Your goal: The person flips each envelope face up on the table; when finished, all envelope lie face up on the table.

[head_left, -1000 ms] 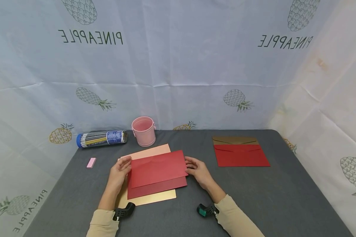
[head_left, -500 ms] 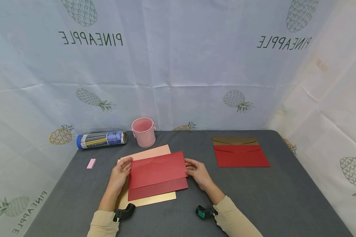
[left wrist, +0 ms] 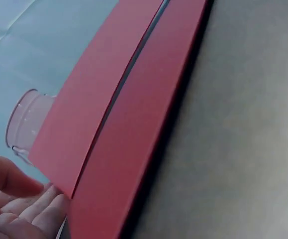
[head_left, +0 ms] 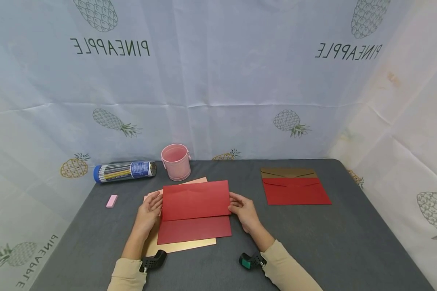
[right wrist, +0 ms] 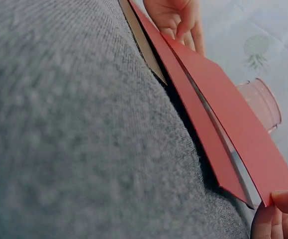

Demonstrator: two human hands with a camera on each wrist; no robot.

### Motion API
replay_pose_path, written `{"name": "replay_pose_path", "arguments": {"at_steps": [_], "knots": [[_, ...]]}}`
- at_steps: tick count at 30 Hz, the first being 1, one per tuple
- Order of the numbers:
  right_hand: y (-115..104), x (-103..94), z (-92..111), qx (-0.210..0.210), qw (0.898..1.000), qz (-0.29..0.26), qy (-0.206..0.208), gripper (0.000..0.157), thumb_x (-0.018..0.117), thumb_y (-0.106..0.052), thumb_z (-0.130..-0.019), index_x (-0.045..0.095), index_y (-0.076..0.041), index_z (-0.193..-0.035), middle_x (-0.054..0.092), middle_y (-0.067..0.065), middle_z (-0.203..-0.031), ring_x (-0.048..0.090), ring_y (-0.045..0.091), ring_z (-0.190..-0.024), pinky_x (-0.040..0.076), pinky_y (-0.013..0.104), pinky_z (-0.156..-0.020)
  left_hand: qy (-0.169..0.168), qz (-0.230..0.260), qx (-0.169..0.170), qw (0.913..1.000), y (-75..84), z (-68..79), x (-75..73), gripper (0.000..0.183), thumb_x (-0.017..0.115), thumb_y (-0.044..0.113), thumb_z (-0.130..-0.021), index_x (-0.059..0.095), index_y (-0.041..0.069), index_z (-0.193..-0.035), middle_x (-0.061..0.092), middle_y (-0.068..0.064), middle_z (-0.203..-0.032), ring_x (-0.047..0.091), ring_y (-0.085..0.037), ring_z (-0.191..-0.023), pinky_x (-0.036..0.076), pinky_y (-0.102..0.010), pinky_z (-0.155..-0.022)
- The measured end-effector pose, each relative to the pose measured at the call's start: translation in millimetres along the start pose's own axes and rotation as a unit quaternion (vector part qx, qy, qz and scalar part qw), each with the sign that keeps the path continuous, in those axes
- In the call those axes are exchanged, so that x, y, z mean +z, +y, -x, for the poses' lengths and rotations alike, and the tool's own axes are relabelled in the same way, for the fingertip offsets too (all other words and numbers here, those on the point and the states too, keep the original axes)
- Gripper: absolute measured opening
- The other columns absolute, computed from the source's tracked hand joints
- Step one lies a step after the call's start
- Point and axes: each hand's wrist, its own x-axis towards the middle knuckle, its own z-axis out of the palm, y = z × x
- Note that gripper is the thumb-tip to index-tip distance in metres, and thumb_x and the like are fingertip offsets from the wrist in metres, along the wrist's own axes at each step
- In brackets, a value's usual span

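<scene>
A flat red paper piece (head_left: pixel 196 200), about the size of an envelope, is raised and tilted above a second red piece (head_left: pixel 194 230). My right hand (head_left: pixel 244 212) pinches its right end between thumb and fingers. At its left end is my left hand (head_left: pixel 149 212), palm up. In the left wrist view the thumb (left wrist: pixel 19 181) stands clear of the paper and the fingers lie at its corner. Beneath the red pieces lie a gold sheet (head_left: pixel 189 245) and a pale pink sheet (head_left: pixel 200 180), mostly covered.
A pink bucket (head_left: pixel 177 163) stands at the back, beside a clear tube of pencils (head_left: pixel 125 171). A pink eraser (head_left: pixel 111 201) lies at left. A red envelope (head_left: pixel 296 192) overlaps a brown one (head_left: pixel 288 172) on the grey table (head_left: pixel 331 242) at right.
The upper red piece has tilted up and turned level, its top edge moving away from me. More of the lower red piece now shows. Both hands stay nearly in place.
</scene>
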Motion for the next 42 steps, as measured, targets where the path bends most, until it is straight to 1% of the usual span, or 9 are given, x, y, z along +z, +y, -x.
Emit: {"name": "replay_pose_path", "arguments": {"at_steps": [9,16,24,29,32,35,37,40,42], "knots": [[-1.2,-1.4,1.0,-0.004,0.999,-0.027,-0.029,0.052,0.063,0.007,-0.084,0.053,-0.002,-0.134,0.061,0.017,-0.117,0.059,0.011,-0.095,0.051,0.016,-0.077,0.020,-0.006,0.023,0.9995,1.3,1.4,-0.1,0.047,0.049,-0.002,-0.095,0.040,0.002,-0.141,0.046,-0.019,-0.142,0.049,-0.028,-0.127,0.045,-0.007,-0.086],[-2.8,-4.6,1.7,-0.025,0.996,-0.057,-0.065,0.055,0.064,0.003,-0.086,0.047,-0.001,-0.138,0.056,0.024,-0.124,0.061,0.007,-0.095,0.053,0.017,-0.078,0.028,0.028,0.032,0.9987,1.4,2.2,-0.6,0.049,0.052,-0.001,-0.094,0.041,0.004,-0.141,0.051,-0.018,-0.136,0.059,0.004,-0.100,0.053,-0.015,-0.077],[-5.6,-10.4,1.9,-0.010,0.992,-0.087,-0.096,0.057,0.064,0.001,-0.087,0.043,0.001,-0.140,0.052,0.030,-0.127,0.064,0.005,-0.094,0.055,0.022,-0.078,0.037,0.108,0.030,0.9930,6.3,5.5,-1.6,0.049,0.057,-0.002,-0.091,0.045,0.004,-0.138,0.064,0.017,-0.103,0.063,0.001,-0.091,0.055,-0.019,-0.066],[-7.0,-14.3,1.4,0.002,0.988,-0.102,-0.112,0.056,0.062,0.000,-0.088,0.041,0.002,-0.140,0.058,0.020,-0.123,0.066,0.006,-0.094,0.056,0.024,-0.079,0.033,0.140,0.033,0.9890,9.0,6.8,-1.5,0.049,0.058,-0.002,-0.091,0.043,0.001,-0.138,0.066,0.014,-0.103,0.064,0.000,-0.088,0.055,-0.018,-0.065],[-14.7,-16.6,2.6,-0.001,0.988,-0.113,-0.109,0.054,0.061,0.001,-0.088,0.043,0.002,-0.139,0.063,0.006,-0.116,0.066,0.007,-0.093,0.056,0.024,-0.079,0.043,0.125,0.035,0.9906,14.1,6.4,3.9,0.050,0.056,-0.003,-0.091,0.042,0.001,-0.139,0.063,0.001,-0.117,0.063,-0.003,-0.095,0.055,-0.016,-0.070],[-27.5,-17.6,5.0,-0.018,0.988,-0.125,-0.091,0.052,0.061,0.002,-0.088,0.044,0.002,-0.138,0.064,-0.001,-0.111,0.065,0.008,-0.093,0.056,0.023,-0.078,0.056,0.072,0.059,0.9941,25.0,7.1,14.9,0.054,0.055,0.000,-0.093,0.036,0.001,-0.144,0.049,-0.013,-0.139,0.055,-0.012,-0.119,0.050,-0.016,-0.089],[-36.3,-17.3,6.8,-0.030,0.989,-0.129,-0.072,0.052,0.062,0.003,-0.087,0.046,0.002,-0.137,0.063,0.000,-0.112,0.065,0.008,-0.095,0.056,0.023,-0.077,0.065,0.030,0.094,0.9930,32.8,8.7,24.1,0.056,0.053,0.003,-0.095,0.031,0.001,-0.146,0.036,-0.017,-0.149,0.042,-0.021,-0.134,0.040,-0.022,-0.102],[-48.8,-15.1,10.3,-0.048,0.990,-0.124,-0.037,0.050,0.063,0.002,-0.086,0.049,0.000,-0.135,0.061,0.006,-0.117,0.063,0.009,-0.098,0.056,0.021,-0.077,0.084,-0.019,0.160,0.9833,47.1,15.1,43.4,0.058,0.054,0.006,-0.095,0.029,0.000,-0.147,0.029,-0.018,-0.153,0.029,-0.030,-0.141,0.030,-0.036,-0.110],[-56.3,-12.7,12.9,-0.065,0.992,-0.109,-0.017,0.048,0.063,0.002,-0.087,0.051,-0.002,-0.133,0.059,0.011,-0.122,0.061,0.010,-0.101,0.055,0.020,-0.078,0.081,-0.036,0.202,0.9753,59.9,21.9,60.0,0.056,0.055,0.007,-0.095,0.032,0.000,-0.146,0.032,-0.019,-0.151,0.032,-0.033,-0.139,0.032,-0.042,-0.109]]}}
